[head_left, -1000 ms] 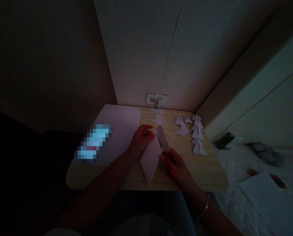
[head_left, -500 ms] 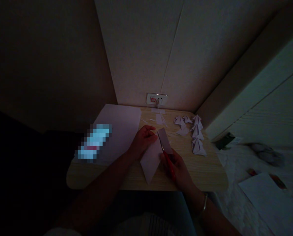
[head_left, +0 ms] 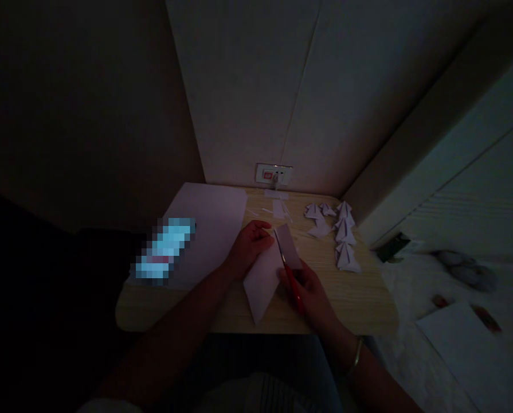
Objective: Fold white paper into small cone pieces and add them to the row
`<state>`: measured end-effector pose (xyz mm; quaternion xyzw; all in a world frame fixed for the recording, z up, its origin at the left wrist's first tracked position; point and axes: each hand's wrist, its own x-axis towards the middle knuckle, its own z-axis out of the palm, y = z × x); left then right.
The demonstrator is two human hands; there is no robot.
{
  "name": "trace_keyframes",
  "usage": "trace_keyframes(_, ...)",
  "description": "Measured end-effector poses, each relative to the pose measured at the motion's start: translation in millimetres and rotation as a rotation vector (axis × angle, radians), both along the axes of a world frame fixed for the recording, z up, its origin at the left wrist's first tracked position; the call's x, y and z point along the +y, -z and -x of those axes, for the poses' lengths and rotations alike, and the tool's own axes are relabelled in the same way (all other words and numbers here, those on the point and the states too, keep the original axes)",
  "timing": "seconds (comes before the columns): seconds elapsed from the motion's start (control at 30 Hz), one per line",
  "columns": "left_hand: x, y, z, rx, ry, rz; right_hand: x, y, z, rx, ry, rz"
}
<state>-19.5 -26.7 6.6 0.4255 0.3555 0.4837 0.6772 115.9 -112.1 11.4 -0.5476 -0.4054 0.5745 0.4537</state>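
My left hand [head_left: 251, 244] pinches the upper left edge of a folded sheet of white paper [head_left: 262, 281], which is held just over the wooden table. Red-handled scissors [head_left: 293, 284] are gripped in my right hand [head_left: 311, 292], their blades pointing up and away from me along the paper. A narrower flap of paper [head_left: 289, 244] stands to the right of the blades. The dim light hides how far the cut runs. Several folded paper pieces [head_left: 345, 232] are lined up to the right of my hands.
On the table's [head_left: 187, 310] left lie a large stack of white paper [head_left: 213, 229] and a lit phone [head_left: 165, 249], its screen blurred out. Paper scraps [head_left: 278, 207] lie by the wall socket [head_left: 274, 173]. On the pale surface at right rests another white sheet [head_left: 471, 344].
The scissors have shifted slightly up and left along the paper, and their handles look closer together. The paper's lower tip has moved a little left. My left hand has barely moved.
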Motion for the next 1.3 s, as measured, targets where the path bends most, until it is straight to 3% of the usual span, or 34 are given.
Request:
trace_keyframes(0.23,-0.6,2.4,0.0,-0.009,0.053,-0.01,-1.5,-8.8,3.1,0.025,0.005,0.019)
trace_keyframes(0.57,0.1,2.3,0.0,-0.002,0.055,-0.001,-0.5,-4.4,3.8,0.008,-0.002,0.008)
trace_keyframes(0.8,0.3,1.9,0.1,-0.05,0.028,0.026,0.4,-2.8,1.4,-0.003,-0.011,-0.004)
trace_keyframes(0.9,4.5,2.5,1.4,-0.117,-0.064,0.052,13.7,-4.0,-7.2,-0.062,-0.031,-0.073)
trace_keyframes(1.0,12.6,4.7,4.5,-0.261,-0.256,0.088,42.4,-8.1,-20.9,-0.236,-0.062,-0.14)
trace_keyframes(1.1,21.6,8.4,9.9,-0.385,-0.376,0.144,77.7,-11.6,-31.2,-0.685,-0.099,-0.18)
trace_keyframes(1.2,29.4,14.6,16.8,-0.481,-0.325,0.226,107.4,-11.8,-30.2,-1.125,-0.199,-0.241)
trace_keyframes(1.3,35.3,21.8,23.6,-0.586,-0.206,0.312,128.2,-10.4,-19.6,-1.305,-0.223,-0.243)
